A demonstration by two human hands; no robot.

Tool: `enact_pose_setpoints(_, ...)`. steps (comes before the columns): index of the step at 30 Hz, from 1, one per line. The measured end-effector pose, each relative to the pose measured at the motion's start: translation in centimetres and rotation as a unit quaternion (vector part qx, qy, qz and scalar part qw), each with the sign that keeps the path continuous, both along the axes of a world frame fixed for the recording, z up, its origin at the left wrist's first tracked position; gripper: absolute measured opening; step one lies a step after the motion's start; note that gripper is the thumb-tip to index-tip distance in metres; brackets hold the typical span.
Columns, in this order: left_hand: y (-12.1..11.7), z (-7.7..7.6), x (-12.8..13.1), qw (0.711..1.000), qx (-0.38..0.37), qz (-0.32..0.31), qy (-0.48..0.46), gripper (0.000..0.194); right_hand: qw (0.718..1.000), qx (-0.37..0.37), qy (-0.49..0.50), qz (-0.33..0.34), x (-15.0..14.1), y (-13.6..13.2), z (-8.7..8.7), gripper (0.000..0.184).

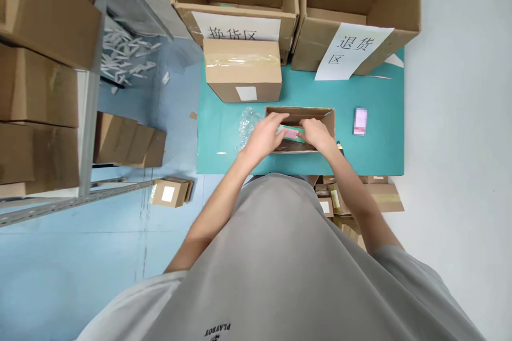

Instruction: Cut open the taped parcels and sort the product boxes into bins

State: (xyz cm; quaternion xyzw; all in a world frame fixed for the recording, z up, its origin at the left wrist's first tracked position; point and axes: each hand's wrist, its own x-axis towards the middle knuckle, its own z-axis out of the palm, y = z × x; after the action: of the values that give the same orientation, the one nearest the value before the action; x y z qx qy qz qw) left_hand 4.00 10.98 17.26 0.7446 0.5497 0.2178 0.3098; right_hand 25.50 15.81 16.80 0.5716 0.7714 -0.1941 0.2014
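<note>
An open cardboard box [328, 122] stands near the front edge of the table, with both hands at its opening. Between them is a slim green packet with a pink label [291, 134], slightly tilted. My left hand [264, 134] grips its left end, thumb and fingers bent around it. At the other end, my right hand [317, 134] pinches the packet with its fingertips. Crumpled clear bubble wrap [247, 125] lies just left of the box. The lower part of the box's inside is mostly hidden by the hands and packet.
A taped carton [243, 77] sits behind on the teal table [372, 157]. Two large open boxes, left [184, 18] and right [400, 42], bear paper signs at the back. A phone-like pinkish item [360, 121] lies right. Shelves with cartons [48, 85] stand left.
</note>
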Motion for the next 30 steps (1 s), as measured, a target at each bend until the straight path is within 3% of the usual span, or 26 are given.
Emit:
enact_pose_setpoints(2,1.4,-0.6,3.3,0.989,-0.062,-0.057,0.12,0.053,0.997,-0.058,-0.047,0.029,-1.0,2.1,-2.2,0.037)
enact_pose_setpoints(5,2.2,-2.1,6.1,0.957,-0.13,-0.065,0.25,0.054,0.994,-0.087,-0.058,0.044,-2.9,3.1,-4.9,0.041)
enact_pose_setpoints(10,1.1,-3.5,5.3,0.963,-0.127,-0.011,0.237,0.064,0.991,-0.098,-0.059,0.066,-3.4,1.5,-7.8,0.036)
enact_pose_setpoints(14,0.6,-4.2,4.2,0.974,-0.112,0.001,0.199,0.069,0.994,-0.079,-0.048,0.064,-2.9,0.3,-8.2,0.048)
enact_pose_setpoints(20,-0.5,-4.3,2.8,0.993,-0.069,0.012,0.099,0.078,0.998,-0.039,-0.032,0.04,0.0,-1.6,-5.3,0.061)
enact_pose_setpoints(25,-2.4,-1.4,0.4,0.996,-0.048,0.057,-0.042,0.096,0.997,0.039,0.057,-0.024,4.6,-5.7,-0.7,0.064)
enact_pose_setpoints(30,-2.1,1.5,-0.8,0.961,-0.108,0.013,-0.256,0.092,0.969,0.116,0.211,-0.047,7.4,-8.1,3.4,0.072)
